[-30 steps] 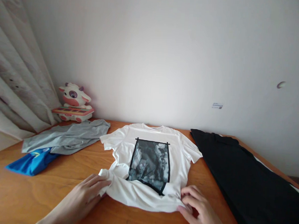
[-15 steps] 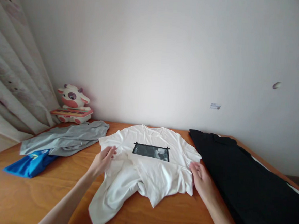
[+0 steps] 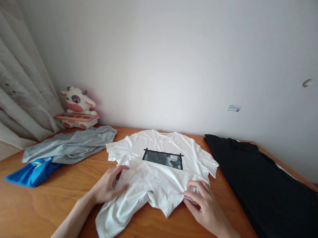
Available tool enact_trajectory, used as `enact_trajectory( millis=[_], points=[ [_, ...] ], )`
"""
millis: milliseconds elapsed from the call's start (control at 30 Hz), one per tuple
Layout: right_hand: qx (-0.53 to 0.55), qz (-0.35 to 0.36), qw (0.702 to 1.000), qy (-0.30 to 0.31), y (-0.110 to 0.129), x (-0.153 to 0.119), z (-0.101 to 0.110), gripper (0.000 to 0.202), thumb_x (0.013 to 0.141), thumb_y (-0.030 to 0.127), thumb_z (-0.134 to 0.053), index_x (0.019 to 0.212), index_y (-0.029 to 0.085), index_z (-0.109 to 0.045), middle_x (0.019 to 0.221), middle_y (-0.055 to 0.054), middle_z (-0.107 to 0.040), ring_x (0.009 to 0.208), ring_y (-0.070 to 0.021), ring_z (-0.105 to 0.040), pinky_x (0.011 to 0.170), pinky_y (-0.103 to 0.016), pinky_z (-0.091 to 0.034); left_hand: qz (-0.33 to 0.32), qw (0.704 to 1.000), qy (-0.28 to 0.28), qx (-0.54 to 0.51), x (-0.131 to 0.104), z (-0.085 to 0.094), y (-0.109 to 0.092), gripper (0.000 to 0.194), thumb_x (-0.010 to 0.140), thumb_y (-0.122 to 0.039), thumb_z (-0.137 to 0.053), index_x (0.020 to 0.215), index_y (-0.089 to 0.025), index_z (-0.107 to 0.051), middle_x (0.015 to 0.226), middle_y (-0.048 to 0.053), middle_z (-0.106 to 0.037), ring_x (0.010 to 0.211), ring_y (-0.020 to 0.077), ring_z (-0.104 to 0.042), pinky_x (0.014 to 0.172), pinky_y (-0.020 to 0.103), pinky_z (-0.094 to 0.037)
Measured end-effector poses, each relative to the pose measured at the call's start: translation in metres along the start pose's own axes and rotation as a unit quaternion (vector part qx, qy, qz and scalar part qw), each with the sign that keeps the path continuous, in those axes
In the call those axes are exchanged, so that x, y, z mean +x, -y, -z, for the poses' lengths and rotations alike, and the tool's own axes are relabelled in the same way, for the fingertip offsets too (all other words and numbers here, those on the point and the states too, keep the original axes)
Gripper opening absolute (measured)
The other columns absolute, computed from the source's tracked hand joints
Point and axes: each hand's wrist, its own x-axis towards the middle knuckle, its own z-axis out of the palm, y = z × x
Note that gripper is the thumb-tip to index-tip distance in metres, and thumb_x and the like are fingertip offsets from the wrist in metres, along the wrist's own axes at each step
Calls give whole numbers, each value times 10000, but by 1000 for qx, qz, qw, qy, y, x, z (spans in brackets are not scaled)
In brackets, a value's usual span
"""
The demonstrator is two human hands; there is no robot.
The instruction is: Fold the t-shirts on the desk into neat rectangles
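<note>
A white T-shirt with a dark rectangular print on its chest lies in front of me, collar toward the wall. Its lower part is folded over and rumpled, and one corner trails toward me at the left. My left hand rests at the shirt's left side, thumb and fingers apart on the cloth. At the lower right, my right hand has its fingers and thumb closed on the shirt's edge, with cloth bunched between them.
Grey clothing lies over a blue garment at the left of the wooden tabletop. Behind them sits a cow-shaped toy keyboard beside a curtain. Black clothing covers the right side. A wall stands behind.
My right hand has moved left and toward me from the shirt's right side, taking hold of its lower edge. My left hand has come slightly lower along the left side.
</note>
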Motion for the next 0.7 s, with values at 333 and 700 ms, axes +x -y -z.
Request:
enact_trajectory(
  millis=[333, 700],
  points=[
    [229, -135, 963, -53, -19, -7, 9, 253, 966, 454, -545, 898, 238, -660, 1054, -89, -720, 1007, -246, -686, 853, -321, -546, 144, 908, -192, -343, 12, -2, -4, 564, 776, -644, -718, 1126, -227, -566, 950, 15, -674, 706, 148, -638, 618, 246, -516],
    [56, -101, 993, -32, -28, -8, -3, 427, 864, 239, -570, 1287, 276, -621, 1222, -80, -709, 1148, -292, -642, 1005, -475, -478, -70, 997, 25, -6, -4, -12, -8, 639, 839, -392, -703, 1427, -238, -506, 1296, 133, -658, 1177, 305, -631, 1055, 464, -490]
  ],
)
